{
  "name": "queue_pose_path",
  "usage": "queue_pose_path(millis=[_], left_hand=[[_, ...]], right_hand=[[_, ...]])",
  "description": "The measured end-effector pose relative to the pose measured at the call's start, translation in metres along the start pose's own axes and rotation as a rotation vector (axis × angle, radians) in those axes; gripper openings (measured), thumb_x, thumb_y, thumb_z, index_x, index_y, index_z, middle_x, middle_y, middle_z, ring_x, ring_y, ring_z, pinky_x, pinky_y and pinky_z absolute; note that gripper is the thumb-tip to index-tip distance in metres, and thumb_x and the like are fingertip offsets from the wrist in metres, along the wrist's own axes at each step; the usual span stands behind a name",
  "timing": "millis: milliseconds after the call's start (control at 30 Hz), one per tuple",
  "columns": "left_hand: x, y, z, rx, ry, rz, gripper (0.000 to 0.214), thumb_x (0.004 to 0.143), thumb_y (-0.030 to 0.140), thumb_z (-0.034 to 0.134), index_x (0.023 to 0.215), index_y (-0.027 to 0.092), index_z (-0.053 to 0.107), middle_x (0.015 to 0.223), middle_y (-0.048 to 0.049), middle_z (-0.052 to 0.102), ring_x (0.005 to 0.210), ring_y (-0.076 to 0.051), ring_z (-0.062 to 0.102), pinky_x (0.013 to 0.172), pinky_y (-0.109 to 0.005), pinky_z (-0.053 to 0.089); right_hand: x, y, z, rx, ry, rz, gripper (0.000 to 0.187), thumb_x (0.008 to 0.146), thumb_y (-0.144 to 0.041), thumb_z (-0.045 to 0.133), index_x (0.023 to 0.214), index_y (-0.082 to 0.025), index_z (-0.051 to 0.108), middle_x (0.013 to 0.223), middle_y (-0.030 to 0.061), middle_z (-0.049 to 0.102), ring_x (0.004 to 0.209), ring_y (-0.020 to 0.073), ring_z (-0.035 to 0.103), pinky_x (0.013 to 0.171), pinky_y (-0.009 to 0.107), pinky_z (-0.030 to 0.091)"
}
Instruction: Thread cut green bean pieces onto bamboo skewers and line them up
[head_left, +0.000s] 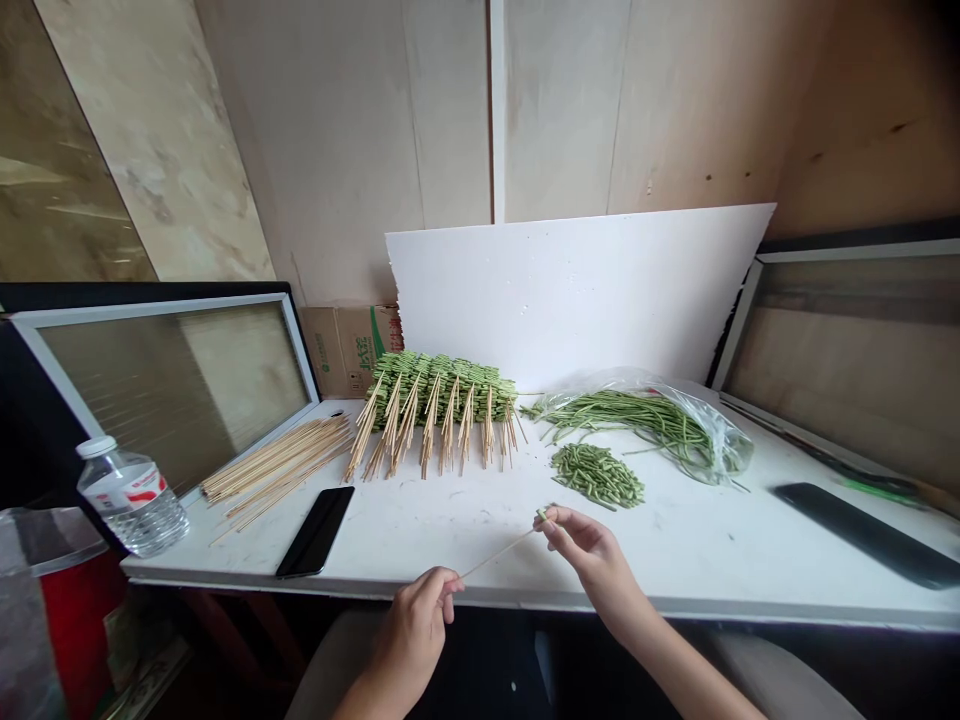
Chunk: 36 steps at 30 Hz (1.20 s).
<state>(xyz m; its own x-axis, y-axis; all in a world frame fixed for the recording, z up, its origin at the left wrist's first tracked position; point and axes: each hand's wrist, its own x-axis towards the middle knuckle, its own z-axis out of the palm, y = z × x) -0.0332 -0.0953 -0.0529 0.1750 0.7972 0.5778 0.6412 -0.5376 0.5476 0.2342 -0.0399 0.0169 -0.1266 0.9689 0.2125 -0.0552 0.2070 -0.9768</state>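
My left hand [420, 625] is closed around the near end of a thin bamboo skewer [499, 552] at the front edge of the white table [675, 560]. My right hand [589, 550] pinches a small green bean piece [542, 514] at the skewer's far tip. A heap of cut bean pieces [598, 473] lies just beyond my right hand. Finished bean skewers [439, 400] are stacked in rows at the back. Loose bare skewers [281, 462] lie to the left.
An open plastic bag of long green beans [652, 418] sits at right. A black phone [316, 531] lies near the front left, a water bottle [131, 497] at the left corner. A black knife [870, 533] rests at far right. A white foam board [577, 290] leans behind.
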Motion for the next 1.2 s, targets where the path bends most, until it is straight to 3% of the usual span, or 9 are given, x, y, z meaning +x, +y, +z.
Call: queue_pose_path(millis=[200, 367, 633, 767, 867, 1000, 1200], left_hand=[[0.002, 0.000, 0.003, -0.005, 0.083, -0.044, 0.015, 0.102, 0.022, 0.052, 0.097, 0.022, 0.066, 0.082, -0.0026, 0.070, 0.064, -0.014, 0.066, 0.063, -0.023, 0.055], [-0.002, -0.003, 0.005, -0.073, 0.121, -0.026, 0.029, 0.101, 0.012, 0.040, 0.102, 0.021, 0.067, 0.080, -0.0030, 0.071, 0.061, -0.012, 0.066, 0.061, -0.021, 0.055], [-0.006, 0.008, 0.004, -0.078, -0.100, -0.046, 0.031, 0.096, 0.007, 0.035, 0.090, 0.018, 0.063, 0.059, 0.0013, 0.058, 0.053, -0.013, 0.058, 0.057, -0.021, 0.046], [-0.006, 0.017, 0.007, -0.185, -0.212, -0.146, 0.034, 0.104, 0.016, 0.033, 0.092, 0.018, 0.065, 0.054, 0.0028, 0.056, 0.051, -0.012, 0.056, 0.059, -0.022, 0.045], [-0.004, 0.020, 0.010, -0.202, -0.144, -0.210, 0.029, 0.106, 0.028, 0.041, 0.101, 0.019, 0.068, 0.068, -0.0015, 0.066, 0.061, -0.014, 0.062, 0.065, -0.024, 0.049], [-0.004, 0.017, 0.014, -0.206, -0.065, -0.306, 0.030, 0.105, 0.036, 0.045, 0.097, 0.020, 0.069, 0.074, -0.0030, 0.069, 0.056, -0.013, 0.060, 0.058, -0.023, 0.047], [-0.009, 0.015, 0.012, -0.343, -0.220, -0.324, 0.041, 0.108, 0.037, 0.032, 0.095, 0.017, 0.065, 0.068, -0.0032, 0.066, 0.049, -0.011, 0.057, 0.051, -0.022, 0.043]], right_hand=[[0.006, 0.001, -0.005, 0.023, 0.047, 0.014, 0.040, 0.080, -0.062, 0.076, 0.081, -0.022, 0.074, 0.090, 0.0064, 0.070, 0.089, 0.0249, 0.060, 0.079, 0.033, 0.048], [0.003, -0.001, -0.004, 0.036, 0.021, -0.002, 0.037, 0.082, -0.059, 0.077, 0.082, -0.022, 0.073, 0.094, 0.0066, 0.070, 0.097, 0.0266, 0.061, 0.085, 0.033, 0.047], [-0.006, 0.006, 0.009, 0.062, -0.076, -0.068, 0.028, 0.086, -0.050, 0.076, 0.088, -0.022, 0.072, 0.098, 0.0063, 0.069, 0.095, 0.0245, 0.061, 0.083, 0.032, 0.048], [-0.005, 0.001, 0.009, 0.049, -0.108, -0.062, 0.031, 0.086, -0.052, 0.075, 0.088, -0.022, 0.071, 0.094, 0.0058, 0.068, 0.090, 0.0230, 0.060, 0.079, 0.032, 0.047], [-0.002, -0.005, 0.005, 0.021, -0.053, -0.007, 0.037, 0.086, -0.057, 0.073, 0.084, -0.021, 0.070, 0.091, 0.0055, 0.067, 0.086, 0.0218, 0.057, 0.079, 0.032, 0.045], [0.000, -0.007, 0.000, -0.010, -0.004, 0.024, 0.039, 0.087, -0.059, 0.071, 0.081, -0.020, 0.069, 0.094, 0.0058, 0.068, 0.088, 0.0220, 0.057, 0.082, 0.033, 0.044], [-0.004, 0.000, 0.006, 0.045, -0.097, -0.030, 0.033, 0.085, -0.053, 0.076, 0.088, -0.020, 0.070, 0.097, 0.0064, 0.067, 0.090, 0.0225, 0.059, 0.080, 0.032, 0.046]])
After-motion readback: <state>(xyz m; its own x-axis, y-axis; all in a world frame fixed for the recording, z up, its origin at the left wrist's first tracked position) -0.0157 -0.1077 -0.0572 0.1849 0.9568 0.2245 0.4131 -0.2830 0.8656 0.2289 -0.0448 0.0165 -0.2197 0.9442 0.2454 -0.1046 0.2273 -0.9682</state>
